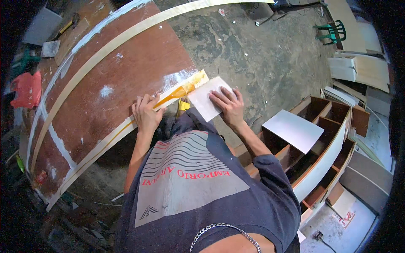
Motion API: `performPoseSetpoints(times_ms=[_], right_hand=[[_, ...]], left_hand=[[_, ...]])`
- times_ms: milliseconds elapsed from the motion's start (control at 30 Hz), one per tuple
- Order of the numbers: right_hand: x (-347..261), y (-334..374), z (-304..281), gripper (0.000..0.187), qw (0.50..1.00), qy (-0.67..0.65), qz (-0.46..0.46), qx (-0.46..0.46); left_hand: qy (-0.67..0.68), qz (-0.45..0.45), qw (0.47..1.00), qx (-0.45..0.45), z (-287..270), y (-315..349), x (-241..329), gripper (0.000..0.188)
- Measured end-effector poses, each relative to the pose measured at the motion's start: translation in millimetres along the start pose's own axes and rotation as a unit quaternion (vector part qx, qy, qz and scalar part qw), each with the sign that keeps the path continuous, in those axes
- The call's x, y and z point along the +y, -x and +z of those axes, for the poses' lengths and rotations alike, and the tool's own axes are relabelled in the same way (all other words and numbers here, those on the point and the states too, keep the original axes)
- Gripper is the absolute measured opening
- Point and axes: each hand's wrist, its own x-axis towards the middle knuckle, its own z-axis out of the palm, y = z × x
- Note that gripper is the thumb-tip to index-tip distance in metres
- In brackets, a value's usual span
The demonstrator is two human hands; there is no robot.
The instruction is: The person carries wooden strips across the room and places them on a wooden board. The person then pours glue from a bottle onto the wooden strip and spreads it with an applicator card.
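A long pale strip (101, 145) runs along the near edge of a curved reddish-brown board (139, 63). Yellow-orange glue (181, 90) is smeared over the strip's right end, thinning to a line further left. My left hand (147, 111) grips the strip, fingertips on the board side and thumb beside the glue. In my right hand (230, 105) is a white square panel (206, 101), its left corner touching the glued end. The fingers lie over its top face; the thumb is hidden, probably underneath.
A second pale strip (97, 57) arches across the board. To the right stands a compartmented wooden cabinet (329, 114) with a white panel (293, 130) on top. A hammer (69, 24) and a red plastic bag (26, 90) lie at left. A green chair (331, 31) is far right.
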Motion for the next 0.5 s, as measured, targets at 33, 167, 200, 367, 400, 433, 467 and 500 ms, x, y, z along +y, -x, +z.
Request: performPoseSetpoints(times_ms=[33,167,200,367,400,433,467,500], right_hand=[[-2,0,-2,0.037,1.0,-0.015,-0.003,-0.019],[13,-23,-13,0.041,0.998,-0.013,0.058,0.011],[12,-35,-21,0.05,0.997,-0.021,0.075,0.013],[17,-56,-14,0.044,0.997,-0.014,0.076,-0.005],[17,-57,-13,0.042,0.996,-0.006,0.083,-0.024],[18,-58,-13,0.039,0.995,0.002,0.091,-0.044],[19,-59,-13,0.039,0.995,0.002,0.089,-0.044],[19,-61,-13,0.038,0.995,0.005,0.083,-0.049]], left_hand=[[0.002,0.005,1.0,0.003,1,-1,0,0.05],[0.014,0.021,0.999,0.022,3,2,-1,0.051],[0.016,0.018,0.999,0.022,6,2,-2,0.051],[0.038,0.031,0.998,0.036,12,2,-2,0.049],[0.04,0.029,0.998,0.037,12,2,0,0.049],[0.043,0.03,0.998,0.037,11,1,2,0.049],[0.044,0.032,0.998,0.037,11,1,2,0.049],[0.044,0.031,0.998,0.038,12,1,1,0.049]])
